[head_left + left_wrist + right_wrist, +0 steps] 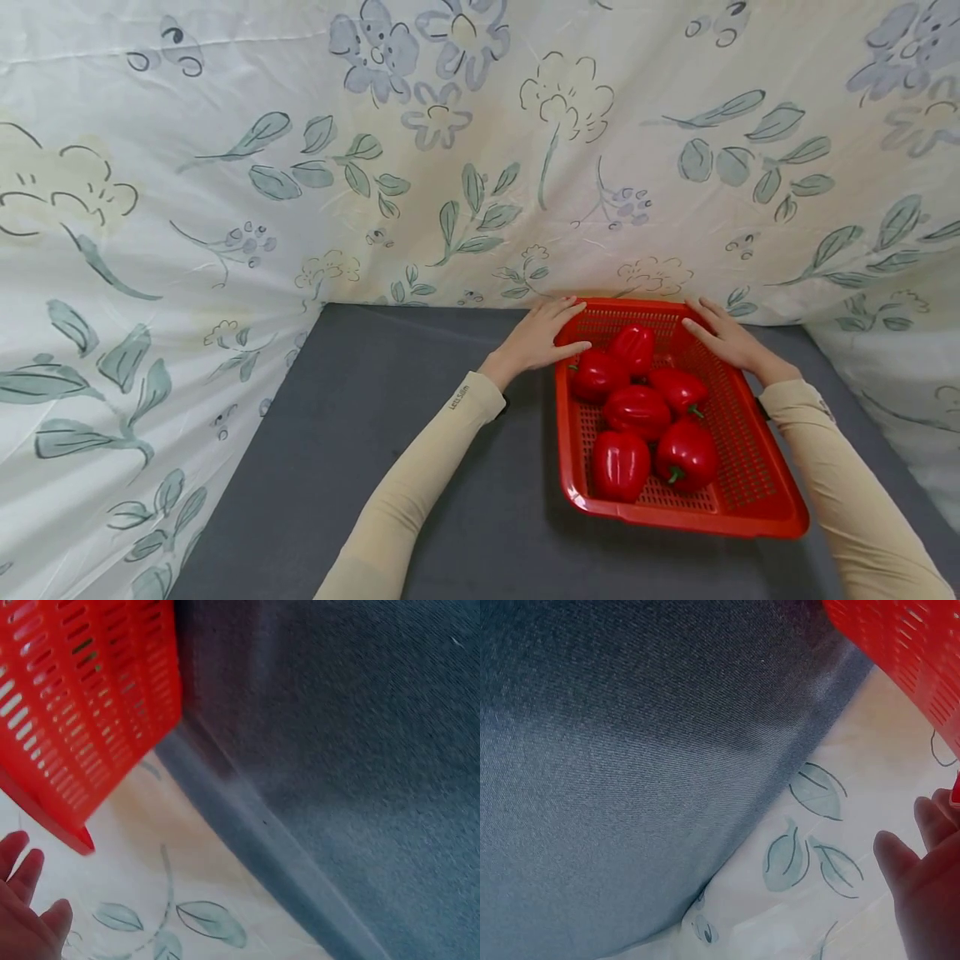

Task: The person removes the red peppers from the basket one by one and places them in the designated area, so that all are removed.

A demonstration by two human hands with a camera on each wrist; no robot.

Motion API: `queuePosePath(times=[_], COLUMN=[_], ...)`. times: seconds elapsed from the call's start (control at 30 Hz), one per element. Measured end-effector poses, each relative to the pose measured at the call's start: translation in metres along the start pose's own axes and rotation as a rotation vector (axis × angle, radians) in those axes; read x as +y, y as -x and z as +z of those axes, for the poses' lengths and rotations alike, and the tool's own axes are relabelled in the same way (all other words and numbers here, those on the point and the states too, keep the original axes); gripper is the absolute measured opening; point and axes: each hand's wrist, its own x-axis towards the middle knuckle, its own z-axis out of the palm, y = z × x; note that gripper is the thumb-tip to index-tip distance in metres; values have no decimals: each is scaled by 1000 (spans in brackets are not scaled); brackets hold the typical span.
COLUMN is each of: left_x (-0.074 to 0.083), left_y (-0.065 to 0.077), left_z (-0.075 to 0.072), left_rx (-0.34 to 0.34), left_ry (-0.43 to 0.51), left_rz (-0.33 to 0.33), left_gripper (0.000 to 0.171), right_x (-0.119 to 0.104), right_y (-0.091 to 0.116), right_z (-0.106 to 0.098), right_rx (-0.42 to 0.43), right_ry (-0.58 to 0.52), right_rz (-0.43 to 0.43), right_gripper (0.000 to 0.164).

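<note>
A red slotted plastic basket (675, 520) stands on the dark table, with several glossy red bell peppers (637, 410) inside, some showing green stems. At its far left corner is my left hand (538, 340), fingers stretched along the rim and thumb reaching over the edge above a pepper. My right hand (726, 337) is at the far right corner, its thumb extended over the rim. In the left wrist view, spread fingertips of the left hand (30, 907) show near the basket's rim (52, 817). The right hand (930, 877) has its fingers beside the basket (907, 652).
Dark grey cloth covers the table (420, 367), which extends to the left of the basket. A floral-printed white curtain (450, 208) hangs behind the table's far edge and along both sides. Both forearms wear beige sleeves (405, 492).
</note>
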Motion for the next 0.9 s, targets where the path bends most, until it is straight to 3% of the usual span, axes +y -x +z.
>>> queuePosePath(times=[0.37,0.63,0.9], left_x=[9,14,19], left_y=[-6,-7,-15], left_z=[10,15,14], left_rx=[-110,-153,-248], left_ry=[8,-39,-93], left_rz=[62,100,149], left_gripper=[75,76,76], right_x=[4,2,3], right_y=[-3,-1,2], right_z=[2,4,6], right_rx=[-1,20,33], right_ry=[-13,-8,-7], right_rz=[19,8,1], right_gripper=[72,72,71])
